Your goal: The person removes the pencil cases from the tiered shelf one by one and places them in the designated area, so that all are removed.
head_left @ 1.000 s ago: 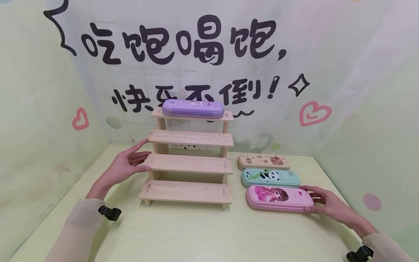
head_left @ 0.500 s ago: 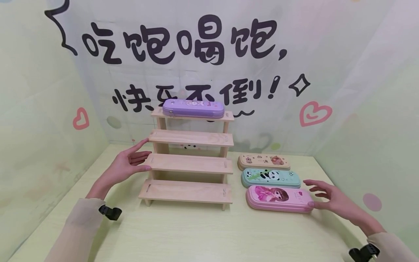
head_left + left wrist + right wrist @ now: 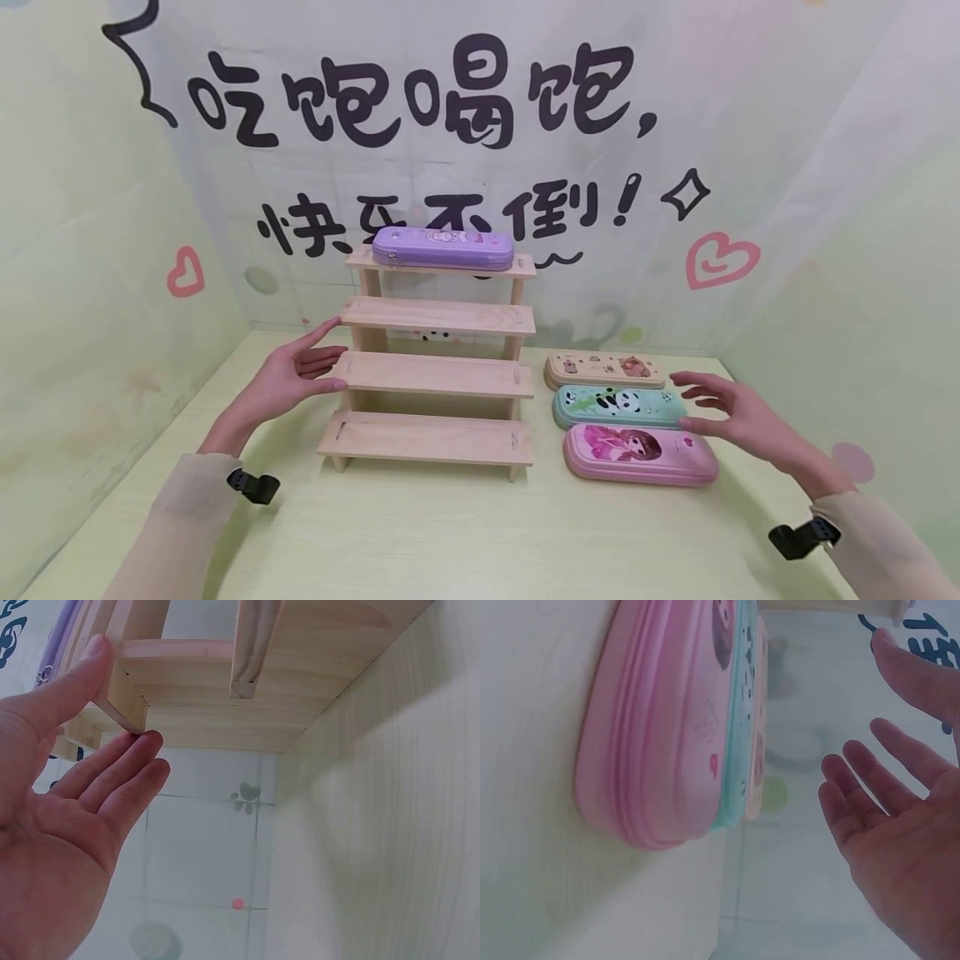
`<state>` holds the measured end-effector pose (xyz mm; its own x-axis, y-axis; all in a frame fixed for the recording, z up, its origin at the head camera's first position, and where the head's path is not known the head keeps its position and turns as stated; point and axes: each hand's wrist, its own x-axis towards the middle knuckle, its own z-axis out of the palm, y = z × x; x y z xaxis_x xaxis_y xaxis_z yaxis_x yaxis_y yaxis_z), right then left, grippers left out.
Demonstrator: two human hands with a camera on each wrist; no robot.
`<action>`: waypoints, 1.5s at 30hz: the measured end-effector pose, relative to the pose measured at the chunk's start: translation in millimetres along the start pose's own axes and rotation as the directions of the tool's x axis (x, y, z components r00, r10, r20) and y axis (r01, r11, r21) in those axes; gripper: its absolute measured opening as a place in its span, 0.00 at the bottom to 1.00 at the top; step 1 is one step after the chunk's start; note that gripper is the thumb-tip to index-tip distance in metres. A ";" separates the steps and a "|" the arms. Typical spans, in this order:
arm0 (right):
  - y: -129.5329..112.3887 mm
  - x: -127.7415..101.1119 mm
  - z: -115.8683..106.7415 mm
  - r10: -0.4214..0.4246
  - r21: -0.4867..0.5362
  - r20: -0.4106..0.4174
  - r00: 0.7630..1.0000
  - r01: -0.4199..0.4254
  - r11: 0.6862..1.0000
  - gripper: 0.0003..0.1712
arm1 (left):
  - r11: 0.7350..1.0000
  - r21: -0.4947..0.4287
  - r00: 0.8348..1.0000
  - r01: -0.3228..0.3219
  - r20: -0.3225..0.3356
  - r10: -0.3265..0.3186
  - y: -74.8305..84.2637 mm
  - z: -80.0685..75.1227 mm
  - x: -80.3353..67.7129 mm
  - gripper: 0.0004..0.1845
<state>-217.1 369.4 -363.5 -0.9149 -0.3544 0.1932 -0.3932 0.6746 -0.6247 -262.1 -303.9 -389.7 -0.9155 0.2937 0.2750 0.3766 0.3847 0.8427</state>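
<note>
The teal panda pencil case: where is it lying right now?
In the head view the teal panda pencil case lies on the table, right of the wooden step shelf, between the tan case and the pink case, beside the open right hand.

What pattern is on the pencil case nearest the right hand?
Pandas and green bamboo on a teal pencil case; head view shows it best.

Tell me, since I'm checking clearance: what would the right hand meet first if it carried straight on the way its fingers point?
Probably the teal panda pencil case; the right hand hovers open beside its end, though depth is unclear.
</note>
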 end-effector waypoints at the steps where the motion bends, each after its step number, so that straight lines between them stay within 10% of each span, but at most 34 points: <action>1: -4.9 4.2 0.1 0.010 -0.003 0.006 1.000 -0.010 1.000 0.37 | 1.000 0.000 1.000 0.001 0.000 -0.001 -0.3 -0.1 0.0 0.54; 45: -127.3 188.2 37.4 -0.150 0.124 -0.032 0.988 0.153 0.980 0.43 | 1.000 -0.008 1.000 0.026 0.006 -0.025 -2.3 -0.7 0.9 0.54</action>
<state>-335.9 192.7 -275.9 -0.8479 -0.4308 0.3090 -0.5143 0.5265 -0.6770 -263.9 -305.0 -391.1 -0.9239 0.2891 0.2507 0.3519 0.3849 0.8532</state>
